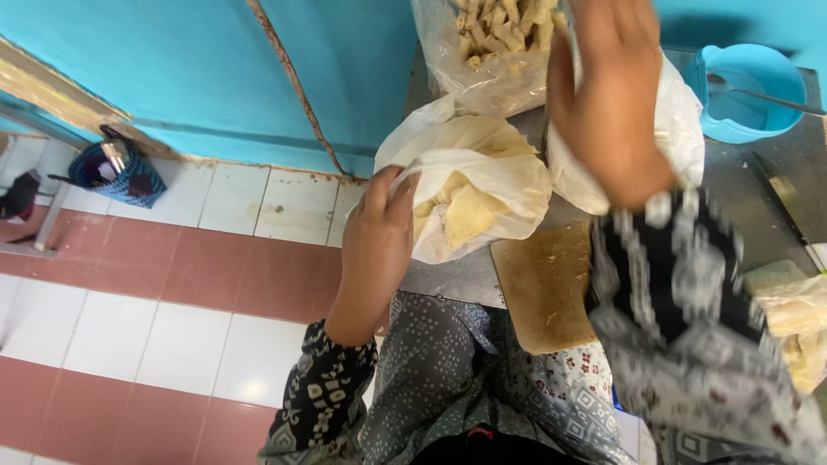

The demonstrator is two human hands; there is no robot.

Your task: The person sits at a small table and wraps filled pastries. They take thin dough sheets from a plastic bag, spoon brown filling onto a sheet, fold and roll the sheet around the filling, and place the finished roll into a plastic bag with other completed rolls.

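Tiles in bands of dull red and white fill the lower left of the head view, running up to a turquoise wall point(215, 77) across the top, where a rusty seam curves down toward the floor. At the far left, against the foot of that wall, sits a small dark-blue woven basket point(121, 175). A grey metal counter point(457, 280) occupies the centre and right; a worn wooden cutting board point(543, 284) lies at its near edge, just above the patterned grey clothing of the person. The left hand point(379, 237), at mid-frame, has its fingers curled around the rim of a white plastic bag point(482, 168) holding pale yellow pieces, gripping the film at the bag's left side. The right hand point(607, 103), high in the upper centre-right, is blurred; it lies over a second white bag point(680, 129), and I cannot tell whether it grips anything. Behind it, at the top edge, a clear bag of pale cut sticks point(495, 39) stands on the counter. A light-blue plastic scoop point(749, 90) sits in the upper right, and wrapped pale blocks point(797, 319) rest at the right edge.
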